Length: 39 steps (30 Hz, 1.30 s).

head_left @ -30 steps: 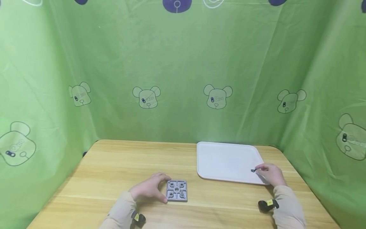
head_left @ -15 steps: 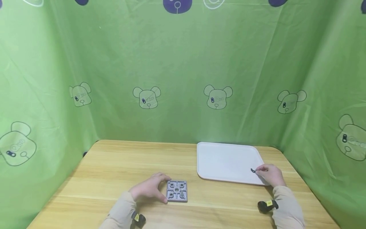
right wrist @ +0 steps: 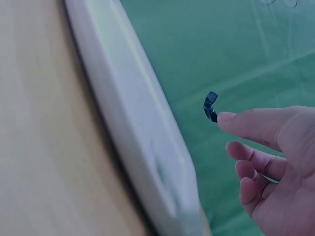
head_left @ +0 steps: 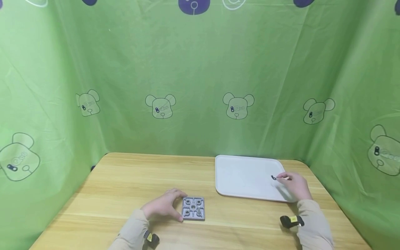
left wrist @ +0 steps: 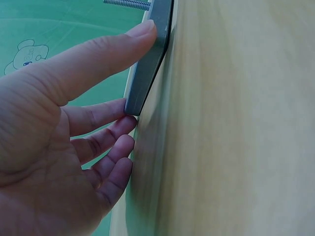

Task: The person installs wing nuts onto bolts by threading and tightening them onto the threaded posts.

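Note:
My right hand [head_left: 295,186] pinches a small black bent piece [head_left: 273,177] between thumb and fingertips, above the right side of a white tray [head_left: 247,175]. In the right wrist view the black piece [right wrist: 210,106] looks thin, angled and shiny, raised clear of the tray. My left hand [head_left: 164,205] grips a square grey metal plate [head_left: 193,199] at its left side, thumb on the near corner and fingers at the far one. Round holes mark the plate, and a threaded bolt [left wrist: 127,4] stands up from it, as the left wrist view shows.
Under everything lies a wooden table [head_left: 150,170] with rounded far corners. A green curtain [head_left: 200,135] printed with bear heads hangs behind it and along both sides. The tray has a low raised rim.
My right hand has lifted the black piece up off the tray and slightly away from me, turning it a little. The left hand and plate have stayed in place.

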Motion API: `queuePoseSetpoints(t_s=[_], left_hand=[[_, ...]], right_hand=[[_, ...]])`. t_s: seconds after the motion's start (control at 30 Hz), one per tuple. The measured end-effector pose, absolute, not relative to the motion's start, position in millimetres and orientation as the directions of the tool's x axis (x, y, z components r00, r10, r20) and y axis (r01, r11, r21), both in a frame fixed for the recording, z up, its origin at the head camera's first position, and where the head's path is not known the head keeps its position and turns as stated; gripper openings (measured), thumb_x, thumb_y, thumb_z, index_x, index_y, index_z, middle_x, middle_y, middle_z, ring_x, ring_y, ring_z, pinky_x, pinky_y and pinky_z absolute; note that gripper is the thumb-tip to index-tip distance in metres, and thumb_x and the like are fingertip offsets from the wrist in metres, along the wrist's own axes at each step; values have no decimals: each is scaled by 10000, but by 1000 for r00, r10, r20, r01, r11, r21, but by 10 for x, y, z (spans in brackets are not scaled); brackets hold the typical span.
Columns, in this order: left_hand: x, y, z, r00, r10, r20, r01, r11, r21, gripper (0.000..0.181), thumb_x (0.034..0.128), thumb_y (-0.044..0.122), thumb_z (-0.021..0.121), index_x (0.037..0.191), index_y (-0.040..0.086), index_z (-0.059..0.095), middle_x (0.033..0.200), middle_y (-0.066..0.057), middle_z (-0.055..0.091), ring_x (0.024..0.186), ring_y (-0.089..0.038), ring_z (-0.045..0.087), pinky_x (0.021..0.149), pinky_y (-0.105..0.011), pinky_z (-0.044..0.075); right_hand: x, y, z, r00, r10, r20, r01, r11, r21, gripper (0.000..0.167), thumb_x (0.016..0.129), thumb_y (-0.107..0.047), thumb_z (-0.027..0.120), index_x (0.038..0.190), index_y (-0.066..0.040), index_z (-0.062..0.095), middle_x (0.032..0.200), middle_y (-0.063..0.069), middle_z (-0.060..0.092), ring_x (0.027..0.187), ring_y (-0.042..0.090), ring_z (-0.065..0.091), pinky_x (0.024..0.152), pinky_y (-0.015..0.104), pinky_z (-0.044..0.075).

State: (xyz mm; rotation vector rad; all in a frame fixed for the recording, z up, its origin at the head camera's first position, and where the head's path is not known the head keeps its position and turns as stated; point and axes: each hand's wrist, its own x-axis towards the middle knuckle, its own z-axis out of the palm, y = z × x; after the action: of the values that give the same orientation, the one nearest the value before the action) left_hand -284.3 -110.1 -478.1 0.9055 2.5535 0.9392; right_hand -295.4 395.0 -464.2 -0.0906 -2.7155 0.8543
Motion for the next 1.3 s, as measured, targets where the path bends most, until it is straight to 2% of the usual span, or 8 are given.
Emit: queuePoseSetpoints(t_s=[0.13,0.43,0.93,1.13,1.3], left_hand=[[-2840,-1102,-4774,-766,642,-35,463,590,662,846,636,261,867,1363,30,501,1366,-111,516,1292,-337,439,1129,-591,343],[-2848,-1095,-4780,-769,638,-41,463,600,652,848,635,273,867,1365,40,504,1369,-108,515,1294,-330,440,1133,-584,343],[-2849,-1102,-4789,-769,638,-43,461,600,654,841,654,287,855,1379,56,496,1363,-94,518,1280,-328,440,1122,-586,353],[-2860,-1099,-4816,-774,631,-49,457,611,647,850,661,316,850,1392,74,490,1371,-83,517,1287,-313,442,1125,-574,358],[-2867,-1096,-4818,-775,629,-52,452,610,651,848,671,305,844,1400,67,483,1389,-100,503,1298,-329,435,1123,-589,355]], right_hand=[[-2953,3830,-4531,-946,147,289,-48,820,-571,198,904,-234,670,996,-68,724,1040,208,680,897,264,578,713,297,410],[-2958,3488,-4321,-893,99,439,-186,806,-561,130,863,-153,714,939,-51,738,998,177,694,855,211,561,657,226,420],[-2967,2841,-4188,-870,0,493,-338,728,-596,58,825,-104,742,881,-90,746,972,102,688,812,85,533,691,200,456],[-2912,2612,-4168,-880,-58,471,-371,704,-605,57,815,-120,754,869,-108,744,976,61,671,808,105,529,678,204,461],[-2859,2407,-4155,-859,-121,497,-436,681,-589,61,801,-124,766,849,-98,741,949,52,668,820,180,556,672,213,461]])
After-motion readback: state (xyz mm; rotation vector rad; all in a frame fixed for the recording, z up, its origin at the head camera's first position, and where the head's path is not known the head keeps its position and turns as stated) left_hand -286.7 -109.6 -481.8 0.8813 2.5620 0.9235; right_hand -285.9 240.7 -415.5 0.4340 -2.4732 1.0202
